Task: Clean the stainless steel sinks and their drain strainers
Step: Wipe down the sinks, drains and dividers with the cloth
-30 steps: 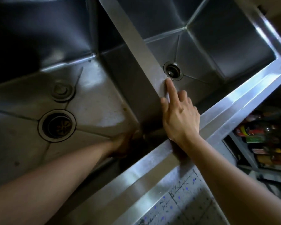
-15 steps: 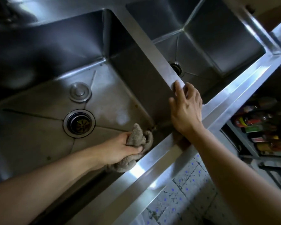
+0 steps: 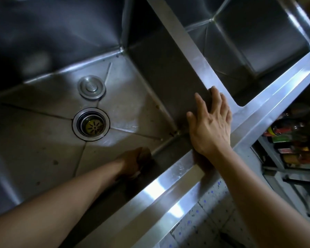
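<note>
The left hand (image 3: 134,162) has moved the cloth, now hidden under its fingers, along the sink (image 3: 43,158) edge, while the right hand (image 3: 210,126), fingers spread, steadies on the divider (image 3: 183,40).

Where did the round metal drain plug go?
In the head view, the drain plug lies on the left sink's floor, just behind the open drain.

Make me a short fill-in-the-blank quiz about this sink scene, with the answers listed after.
1. The round metal stopper lies on the sink floor just beyond the open ____.
2. The right hand rests on the steel ____ between the two basins.
3. The left hand is low in the ____ basin, by its front wall.

Answers: drain; divider; left
</note>
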The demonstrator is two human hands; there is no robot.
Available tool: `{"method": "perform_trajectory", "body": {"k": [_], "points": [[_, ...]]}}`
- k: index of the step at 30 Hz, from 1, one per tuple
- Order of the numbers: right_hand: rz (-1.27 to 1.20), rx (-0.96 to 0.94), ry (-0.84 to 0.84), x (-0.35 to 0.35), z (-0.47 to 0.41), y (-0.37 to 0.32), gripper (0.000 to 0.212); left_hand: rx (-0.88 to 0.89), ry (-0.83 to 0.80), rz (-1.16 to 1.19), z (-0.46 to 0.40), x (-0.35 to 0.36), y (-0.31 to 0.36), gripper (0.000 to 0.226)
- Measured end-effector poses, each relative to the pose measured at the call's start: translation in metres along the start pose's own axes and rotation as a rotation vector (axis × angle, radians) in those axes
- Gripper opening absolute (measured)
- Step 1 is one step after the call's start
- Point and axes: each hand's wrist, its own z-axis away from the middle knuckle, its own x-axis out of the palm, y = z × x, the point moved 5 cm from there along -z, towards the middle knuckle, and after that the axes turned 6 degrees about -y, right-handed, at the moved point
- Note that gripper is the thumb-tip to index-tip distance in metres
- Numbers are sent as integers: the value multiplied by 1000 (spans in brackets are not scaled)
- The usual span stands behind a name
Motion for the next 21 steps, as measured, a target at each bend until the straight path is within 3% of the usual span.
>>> {"method": "perform_trajectory", "body": {"k": [6,13,17,21], "points": [[-18,4,0,-4,2,-3,54,77,-39,111,53,-16,15,21],[-132,-42,-110,-7,25,-28,54,155,-135,331,141,-29,34,20],[-55,-203,-163,12,52,-65,54,141,-64,185,142,-31,34,15],[4,-151,-188,15,48,-64,53,82,-20,89,113,-19,19,15]]}}
